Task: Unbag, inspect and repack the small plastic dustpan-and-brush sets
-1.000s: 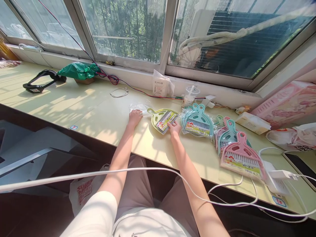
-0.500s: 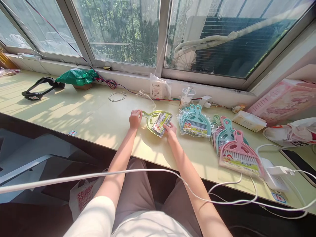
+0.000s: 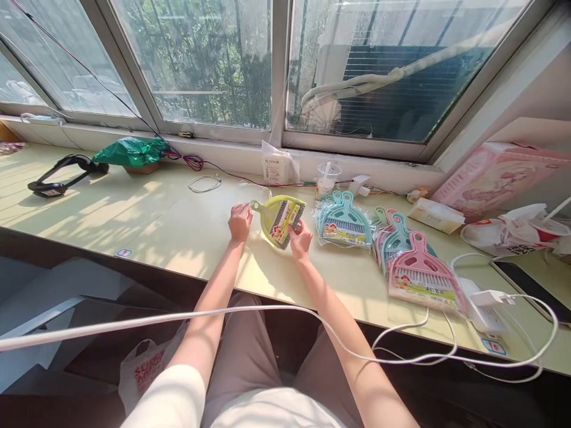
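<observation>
A yellow-green dustpan (image 3: 266, 219) is held tilted just over the table in front of me. A small brush with a printed card label (image 3: 285, 220) lies across its pan. My left hand (image 3: 240, 222) is closed at the end of the dustpan's handle, fingertips pinched together there. On the other side, my right hand (image 3: 300, 239) grips the lower right edge of the set, its thumb over the label. The fingers beneath are hidden. To the right, wrapped blue dustpan sets (image 3: 345, 220) lie stacked, and beyond them a pink dustpan set (image 3: 422, 270) tops another pile.
A white cable (image 3: 191, 315) crosses in front of my arms toward a power strip (image 3: 482, 309). Along the window side stand a plastic cup (image 3: 328, 178), a white packet (image 3: 276, 165) and a green bag (image 3: 131, 151). A black frame-like object (image 3: 62, 175) lies far left.
The view has shifted slightly. The dustpan set has turned a little in my hands, its label now facing me more fully. Both hands keep their places on it.
</observation>
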Demonstrator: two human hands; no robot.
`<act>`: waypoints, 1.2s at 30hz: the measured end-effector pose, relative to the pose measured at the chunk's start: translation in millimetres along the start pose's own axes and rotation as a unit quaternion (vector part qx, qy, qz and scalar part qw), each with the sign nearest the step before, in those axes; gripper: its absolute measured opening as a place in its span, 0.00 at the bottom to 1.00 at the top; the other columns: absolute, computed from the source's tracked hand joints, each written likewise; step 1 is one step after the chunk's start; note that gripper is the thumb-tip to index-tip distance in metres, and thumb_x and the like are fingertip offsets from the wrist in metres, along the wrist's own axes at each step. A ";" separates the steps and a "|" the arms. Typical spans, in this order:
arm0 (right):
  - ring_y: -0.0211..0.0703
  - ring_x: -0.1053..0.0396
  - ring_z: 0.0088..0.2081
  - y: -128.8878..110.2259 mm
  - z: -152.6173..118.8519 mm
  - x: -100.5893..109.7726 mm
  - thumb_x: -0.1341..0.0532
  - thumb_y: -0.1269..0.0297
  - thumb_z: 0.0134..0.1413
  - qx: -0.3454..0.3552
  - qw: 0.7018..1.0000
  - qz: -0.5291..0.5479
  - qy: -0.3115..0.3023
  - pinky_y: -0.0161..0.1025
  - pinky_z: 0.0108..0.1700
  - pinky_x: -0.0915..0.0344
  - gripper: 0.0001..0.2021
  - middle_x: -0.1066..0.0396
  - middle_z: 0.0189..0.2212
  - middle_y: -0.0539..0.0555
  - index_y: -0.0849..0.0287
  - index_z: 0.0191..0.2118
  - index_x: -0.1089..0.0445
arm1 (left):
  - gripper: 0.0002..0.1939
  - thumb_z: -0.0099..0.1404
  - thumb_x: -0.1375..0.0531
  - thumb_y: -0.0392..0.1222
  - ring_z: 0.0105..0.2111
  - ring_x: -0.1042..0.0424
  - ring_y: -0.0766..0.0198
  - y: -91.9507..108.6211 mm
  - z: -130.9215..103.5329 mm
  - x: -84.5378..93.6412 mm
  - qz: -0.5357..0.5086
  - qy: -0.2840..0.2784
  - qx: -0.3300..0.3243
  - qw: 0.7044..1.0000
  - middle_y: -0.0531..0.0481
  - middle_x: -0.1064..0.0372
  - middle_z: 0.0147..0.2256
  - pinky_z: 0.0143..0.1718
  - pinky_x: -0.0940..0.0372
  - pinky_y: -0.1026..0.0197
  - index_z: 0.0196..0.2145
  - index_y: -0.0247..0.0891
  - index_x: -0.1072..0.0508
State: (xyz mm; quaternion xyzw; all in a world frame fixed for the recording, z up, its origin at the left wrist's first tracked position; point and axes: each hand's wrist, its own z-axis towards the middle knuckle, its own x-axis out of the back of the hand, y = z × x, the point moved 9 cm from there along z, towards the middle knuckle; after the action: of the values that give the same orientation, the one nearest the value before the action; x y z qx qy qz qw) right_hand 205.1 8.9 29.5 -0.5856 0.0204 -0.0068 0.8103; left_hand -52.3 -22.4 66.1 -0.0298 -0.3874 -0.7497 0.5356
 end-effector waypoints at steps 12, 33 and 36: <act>0.52 0.22 0.35 14.6 6.1 25.1 0.36 0.55 0.52 -0.051 0.993 -0.022 0.104 0.45 0.42 0.28 0.21 0.18 0.35 0.61 0.63 0.49 0.29 | 0.17 0.73 0.47 0.40 0.54 0.26 0.51 15.7 -5.1 -13.4 0.016 -0.035 -0.048 0.998 0.41 0.22 0.50 0.57 0.31 0.48 0.50 0.39 0.19; 0.49 0.23 0.39 35.5 13.2 12.4 0.30 0.52 0.43 -0.131 0.973 0.168 0.085 0.41 0.34 0.27 0.24 0.20 0.40 0.61 0.59 0.44 0.32 | 0.29 0.65 0.34 0.48 0.74 0.62 0.43 72.2 -9.7 7.0 -0.136 -0.009 0.035 0.990 0.39 0.47 0.71 0.72 0.66 0.32 0.62 0.43 0.29; 0.49 0.24 0.39 33.6 13.6 13.2 0.30 0.54 0.42 -0.131 0.969 0.189 0.088 0.41 0.34 0.26 0.24 0.20 0.41 0.62 0.60 0.44 0.33 | 0.37 0.71 0.41 0.56 0.75 0.67 0.49 29.5 -18.0 13.0 -0.213 0.095 0.230 0.945 0.35 0.53 0.72 0.71 0.58 0.35 0.71 0.41 0.46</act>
State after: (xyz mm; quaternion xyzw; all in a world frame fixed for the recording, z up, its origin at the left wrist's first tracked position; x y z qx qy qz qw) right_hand 218.4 32.0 1.5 -0.6694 0.2021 0.0976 0.7082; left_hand -26.8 -47.3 75.7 0.2484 -0.4938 -0.7362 0.3905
